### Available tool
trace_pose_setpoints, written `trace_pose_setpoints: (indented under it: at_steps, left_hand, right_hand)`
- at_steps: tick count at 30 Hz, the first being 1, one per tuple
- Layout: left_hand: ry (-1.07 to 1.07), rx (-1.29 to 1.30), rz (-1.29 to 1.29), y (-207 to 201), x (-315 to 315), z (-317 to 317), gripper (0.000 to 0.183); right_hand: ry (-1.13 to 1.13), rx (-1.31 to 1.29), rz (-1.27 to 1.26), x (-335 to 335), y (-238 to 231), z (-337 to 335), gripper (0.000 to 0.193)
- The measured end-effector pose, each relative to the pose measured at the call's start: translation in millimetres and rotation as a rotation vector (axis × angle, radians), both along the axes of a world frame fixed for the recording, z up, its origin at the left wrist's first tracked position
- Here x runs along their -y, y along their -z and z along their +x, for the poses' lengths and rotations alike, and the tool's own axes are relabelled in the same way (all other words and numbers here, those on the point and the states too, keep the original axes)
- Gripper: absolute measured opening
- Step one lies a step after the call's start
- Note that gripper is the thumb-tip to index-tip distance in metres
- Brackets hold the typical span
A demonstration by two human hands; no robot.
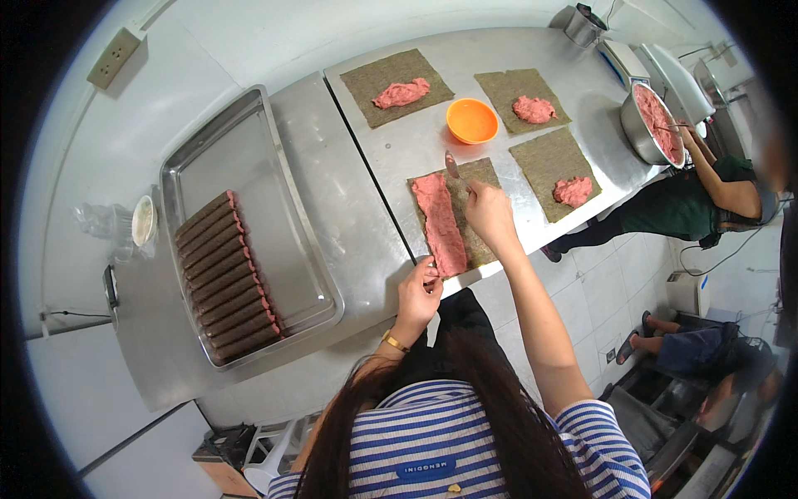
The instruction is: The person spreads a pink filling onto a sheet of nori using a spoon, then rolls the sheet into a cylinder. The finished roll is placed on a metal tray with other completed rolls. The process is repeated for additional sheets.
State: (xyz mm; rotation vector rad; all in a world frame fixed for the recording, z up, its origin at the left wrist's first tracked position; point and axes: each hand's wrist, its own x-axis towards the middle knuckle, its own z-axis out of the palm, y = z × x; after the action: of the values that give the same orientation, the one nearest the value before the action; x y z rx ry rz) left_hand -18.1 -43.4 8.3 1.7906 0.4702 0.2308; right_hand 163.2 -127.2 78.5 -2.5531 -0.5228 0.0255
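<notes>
A seaweed sheet (482, 239) lies at the front edge of the steel table, a flattened strip of pink minced meat (440, 224) along its left side. My left hand (418, 295) is closed at the near left corner, thumb and fingers pinching the sheet's edge beside the strip's end. In my right hand (489, 208) is a metal spoon (451, 165), its bowl smeared and pointing away from me over the sheet's far part. Just beyond the spoon stands an orange bowl (472, 121); its contents are hard to make out.
Three more seaweed sheets bear meat lumps: far left (366, 85), far right (499, 87) and right (532, 162). On the left, a metal tray (270, 175) holds several seaweed rolls (220, 266). At right a person (731, 187) handles a steel bowl (636, 137) of minced meat.
</notes>
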Motion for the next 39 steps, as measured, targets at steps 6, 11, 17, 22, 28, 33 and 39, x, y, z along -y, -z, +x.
trace_pose_setpoints:
  at_steps: [6, 11, 17, 22, 28, 33, 39]
  left_hand:
    - [0.010, -0.022, -0.033, 0, -1, 0, 0.043]
    - [0.010, -0.016, -0.040, -2, -1, 1, 0.043]
    - [0.014, -0.034, -0.092, -9, -1, 1, 0.042]
    - [-0.004, 0.022, -0.062, -5, 0, 0, 0.040]
    - [0.013, -0.006, -0.034, -1, -1, 0, 0.043]
    - [0.033, -0.053, -0.049, -1, -3, 1, 0.044]
    - [0.051, -0.044, -0.016, 4, -4, 1, 0.044]
  right_hand:
    - [0.018, -0.037, -0.139, 21, 9, -28, 0.014]
    - [-0.047, 0.112, -0.359, 15, 30, -68, 0.026]
    - [-0.241, 0.195, -0.323, 6, 26, -81, 0.030]
    - [-0.037, 0.032, -0.220, 10, 10, -32, 0.021]
    - [-0.130, 0.113, -0.425, -8, 20, -33, 0.027]
    - [-0.270, 0.096, -0.403, -7, 9, -56, 0.029]
    - [-0.149, 0.092, -0.320, 10, -2, -38, 0.027]
